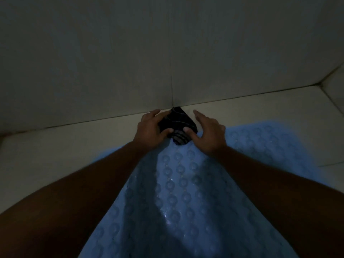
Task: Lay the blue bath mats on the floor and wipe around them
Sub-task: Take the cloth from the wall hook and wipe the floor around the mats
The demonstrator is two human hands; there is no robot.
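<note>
Two hands meet at the far edge of the blue bath mat (176, 192), which lies spread on the pale floor (65, 146) close to the wall (111, 53). The left hand (151, 127) grips a dark striped cloth (177, 125), thumb on top, fingers round its left side. The right hand (208, 133) lies flat, fingers straight, only its thumb touching the cloth. That mat looks rubbery, floppy and wet-slick in patches, so an edge or corner is probably the place to pinch it. Light is very dim, both forearms cover the mat's sides, its near end is cut off, and no second mat shows.
</note>
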